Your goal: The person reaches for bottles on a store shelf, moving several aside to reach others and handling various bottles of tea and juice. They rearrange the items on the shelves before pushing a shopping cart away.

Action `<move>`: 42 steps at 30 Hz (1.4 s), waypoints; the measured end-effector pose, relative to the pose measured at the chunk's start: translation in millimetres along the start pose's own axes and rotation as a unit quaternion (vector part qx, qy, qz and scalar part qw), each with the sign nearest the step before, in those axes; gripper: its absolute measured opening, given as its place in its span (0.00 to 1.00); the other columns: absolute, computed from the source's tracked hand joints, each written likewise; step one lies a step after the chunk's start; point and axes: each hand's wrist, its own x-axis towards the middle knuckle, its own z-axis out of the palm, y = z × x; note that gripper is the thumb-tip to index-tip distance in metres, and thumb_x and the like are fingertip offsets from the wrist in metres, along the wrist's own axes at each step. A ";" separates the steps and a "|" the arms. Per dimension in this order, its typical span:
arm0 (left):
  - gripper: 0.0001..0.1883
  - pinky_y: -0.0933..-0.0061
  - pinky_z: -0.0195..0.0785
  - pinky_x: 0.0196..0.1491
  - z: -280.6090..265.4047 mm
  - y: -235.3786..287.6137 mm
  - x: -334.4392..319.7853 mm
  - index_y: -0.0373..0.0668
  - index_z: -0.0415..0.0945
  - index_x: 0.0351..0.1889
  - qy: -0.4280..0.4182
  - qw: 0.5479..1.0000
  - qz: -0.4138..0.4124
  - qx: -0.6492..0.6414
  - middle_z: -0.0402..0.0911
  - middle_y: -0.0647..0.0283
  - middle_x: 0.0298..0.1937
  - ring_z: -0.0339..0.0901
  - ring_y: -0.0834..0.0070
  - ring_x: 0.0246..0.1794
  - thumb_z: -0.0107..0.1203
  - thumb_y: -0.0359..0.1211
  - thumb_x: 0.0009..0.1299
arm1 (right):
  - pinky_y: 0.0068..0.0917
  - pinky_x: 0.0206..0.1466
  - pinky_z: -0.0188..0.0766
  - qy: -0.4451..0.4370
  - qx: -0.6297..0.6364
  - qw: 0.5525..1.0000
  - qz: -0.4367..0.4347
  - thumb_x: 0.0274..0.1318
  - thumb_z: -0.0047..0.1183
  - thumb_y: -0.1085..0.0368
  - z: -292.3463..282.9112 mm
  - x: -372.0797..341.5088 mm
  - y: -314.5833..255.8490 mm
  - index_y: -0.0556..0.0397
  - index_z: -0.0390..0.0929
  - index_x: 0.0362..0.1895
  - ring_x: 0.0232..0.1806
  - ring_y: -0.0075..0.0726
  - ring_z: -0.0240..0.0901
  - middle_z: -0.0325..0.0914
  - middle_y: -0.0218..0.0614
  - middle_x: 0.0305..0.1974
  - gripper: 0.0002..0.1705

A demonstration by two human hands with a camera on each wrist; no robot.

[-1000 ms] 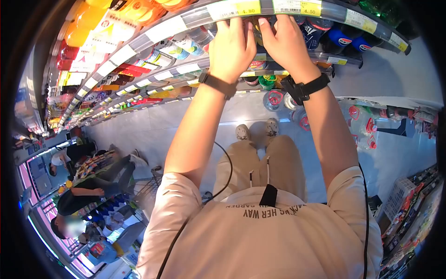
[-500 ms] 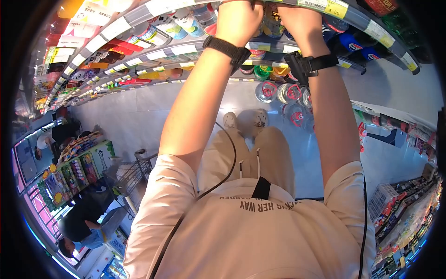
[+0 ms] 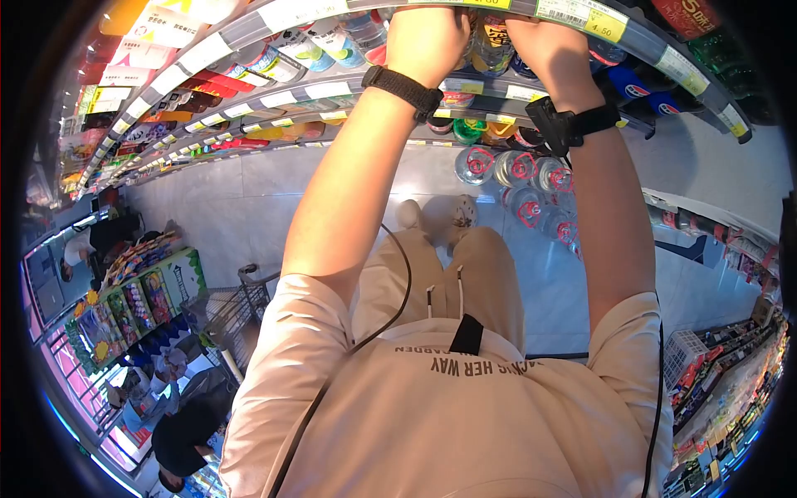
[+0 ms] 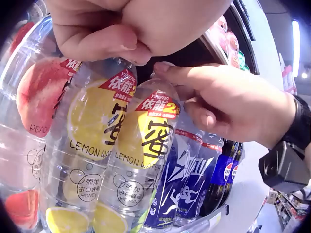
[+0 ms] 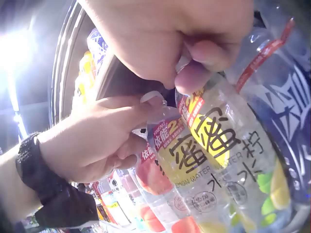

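Note:
Two clear lemon water bottles stand side by side on the shelf, with yellow lemon labels and red corner tags. My left hand (image 3: 427, 46) pinches the white cap of one lemon water bottle (image 4: 90, 131) between thumb and fingers. The top of the neighbouring lemon water bottle (image 4: 143, 141) is gripped by my right hand (image 5: 165, 39), its fingers curled at the neck. Both bottles are upright and close together. A peach-labelled bottle (image 4: 34, 107) is left of them, and blue-labelled bottles (image 4: 189, 179) are to the right.
A curved price rail (image 3: 303, 10) runs along the shelf front, below my hands. Pepsi bottles (image 3: 635, 87) stand at the shelf's right end. Several water jugs (image 3: 527, 203) sit on the floor. A shopping cart (image 3: 237, 307) and a person (image 3: 187, 427) are at left.
The head view has shifted, and both hands appear higher in it than a second ago. Since half a second ago my right hand has moved slightly right. People at left have moved.

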 end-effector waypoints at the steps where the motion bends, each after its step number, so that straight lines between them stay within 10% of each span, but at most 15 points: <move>1: 0.04 0.48 0.72 0.34 -2.7 1.5 0.4 0.40 0.80 0.36 0.002 1.000 -0.007 -0.013 0.81 0.47 0.29 0.79 0.47 0.29 0.57 0.29 0.67 | 0.48 0.49 0.76 0.008 0.039 0.999 0.021 0.65 0.55 0.61 -3.1 -0.5 -3.3 0.52 0.85 0.42 0.41 0.54 0.82 0.85 0.48 0.37 0.10; 9: 0.07 0.48 0.73 0.39 -14.6 1.6 4.2 0.38 0.80 0.41 -0.002 0.999 0.024 -0.046 0.82 0.46 0.34 0.79 0.46 0.34 0.56 0.30 0.68 | 0.45 0.44 0.77 -0.028 0.165 0.984 0.067 0.57 0.62 0.66 -11.7 -3.5 -8.1 0.56 0.85 0.43 0.35 0.54 0.82 0.85 0.52 0.36 0.10; 12: 0.08 0.48 0.72 0.40 -7.1 -3.7 0.5 0.38 0.80 0.42 -0.041 0.996 0.060 0.061 0.82 0.46 0.35 0.79 0.45 0.35 0.57 0.31 0.69 | 0.46 0.45 0.76 -0.111 0.270 0.934 0.206 0.58 0.62 0.66 -23.9 -2.7 -19.4 0.57 0.85 0.43 0.38 0.56 0.82 0.84 0.54 0.37 0.10; 18: 0.10 0.48 0.74 0.43 -31.9 21.4 12.2 0.35 0.79 0.46 0.010 0.994 -0.017 -0.109 0.82 0.41 0.38 0.80 0.43 0.39 0.58 0.32 0.72 | 0.50 0.42 0.75 0.044 0.194 0.975 0.100 0.62 0.60 0.64 -26.8 0.2 -34.2 0.63 0.83 0.41 0.34 0.64 0.80 0.83 0.56 0.30 0.13; 21: 0.12 0.48 0.74 0.48 -30.0 29.8 -12.4 0.34 0.80 0.49 -0.032 0.993 -0.106 -0.028 0.83 0.40 0.43 0.80 0.42 0.44 0.57 0.31 0.73 | 0.37 0.33 0.76 -0.155 0.177 0.927 0.292 0.63 0.64 0.65 -45.9 -7.7 -52.3 0.59 0.73 0.63 0.28 0.46 0.78 0.79 0.46 0.44 0.27; 22: 0.15 0.53 0.78 0.46 -55.5 44.2 -3.7 0.36 0.77 0.54 -0.070 0.982 -0.155 -0.086 0.83 0.45 0.46 0.82 0.44 0.43 0.60 0.32 0.73 | 0.44 0.38 0.78 -0.016 0.238 0.946 0.220 0.64 0.63 0.62 -42.4 -24.7 -63.6 0.61 0.68 0.67 0.30 0.57 0.78 0.79 0.54 0.48 0.32; 24: 0.21 0.61 0.77 0.40 -48.7 33.6 -35.9 0.37 0.77 0.61 0.097 0.987 -0.033 -0.120 0.84 0.49 0.54 0.83 0.55 0.38 0.64 0.27 0.70 | 0.39 0.36 0.78 -0.041 0.252 0.938 0.233 0.64 0.62 0.65 -52.7 -44.6 -78.7 0.60 0.65 0.71 0.40 0.49 0.83 0.73 0.55 0.66 0.34; 29: 0.19 0.85 0.61 0.22 -76.7 -11.7 -104.3 0.40 0.82 0.56 0.080 0.978 -0.116 -0.152 0.82 0.53 0.62 0.75 0.85 0.26 0.65 0.22 0.67 | 0.22 0.34 0.77 -0.091 0.280 0.930 0.222 0.60 0.61 0.74 -55.9 -53.6 -100.5 0.58 0.69 0.70 0.53 0.37 0.82 0.68 0.47 0.73 0.33; 39: 0.23 0.73 0.70 0.29 -92.1 -63.7 -50.7 0.36 0.74 0.64 0.094 0.986 -0.093 -0.103 0.77 0.50 0.54 0.75 0.73 0.22 0.62 0.25 0.70 | 0.48 0.39 0.77 -0.135 0.199 0.964 0.114 0.66 0.55 0.65 -5.3 16.1 -114.9 0.59 0.76 0.59 0.34 0.57 0.80 0.80 0.51 0.43 0.19; 41: 0.15 0.50 0.74 0.53 -73.5 -70.3 -50.0 0.33 0.80 0.54 0.193 0.981 -0.014 -0.032 0.83 0.41 0.47 0.81 0.44 0.48 0.58 0.31 0.73 | 0.51 0.39 0.75 -0.187 0.207 0.944 0.177 0.67 0.55 0.63 -3.7 20.4 -117.5 0.62 0.78 0.51 0.34 0.61 0.79 0.81 0.53 0.34 0.15; 42: 0.18 0.52 0.74 0.57 -79.4 -71.6 -47.7 0.31 0.78 0.59 0.150 0.988 -0.006 -0.044 0.83 0.42 0.50 0.81 0.47 0.52 0.58 0.29 0.73 | 0.52 0.40 0.74 -0.206 0.199 0.935 0.209 0.67 0.55 0.62 -7.1 31.5 -123.9 0.64 0.79 0.45 0.33 0.64 0.79 0.81 0.55 0.30 0.15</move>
